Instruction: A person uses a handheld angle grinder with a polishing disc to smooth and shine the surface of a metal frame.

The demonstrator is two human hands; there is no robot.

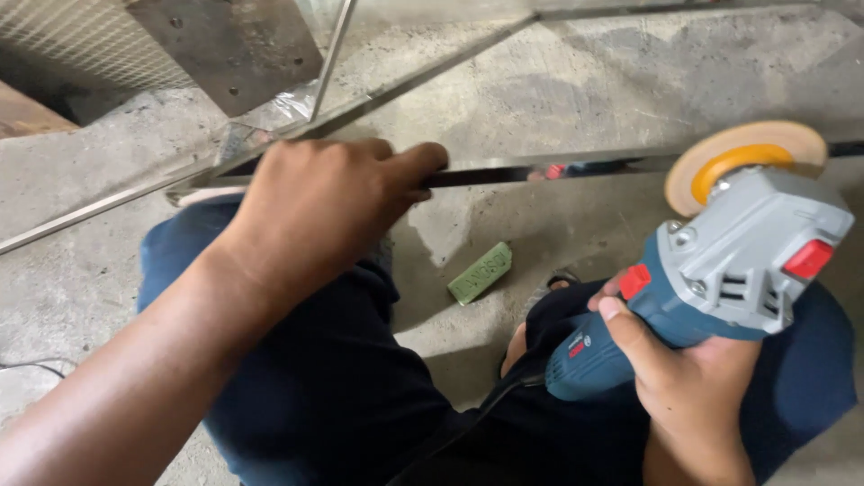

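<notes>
From the head view, the left hand (pixel 315 211) has its grip pressed together around a polished steel bar (pixel 504 171), fingers curled over its top edge, the bar running out to either side of that grip. The right hand (pixel 688 378) is clamped around the blue body of an angle grinder (pixel 720 270), whose yellow-centred buffing wheel (pixel 745 160) sits just beyond that grip, at the bar's edge. To do this well, I judge the left grip should stay well apart from the wheel and hold the bar firm, the wheel meeting it lightly. The bar is mirror-bright and flat-sided; the wheel looks soft and fibrous. A green compound block (pixel 481 273) lies on the rough concrete floor (pixel 576 81) between the grips.
</notes>
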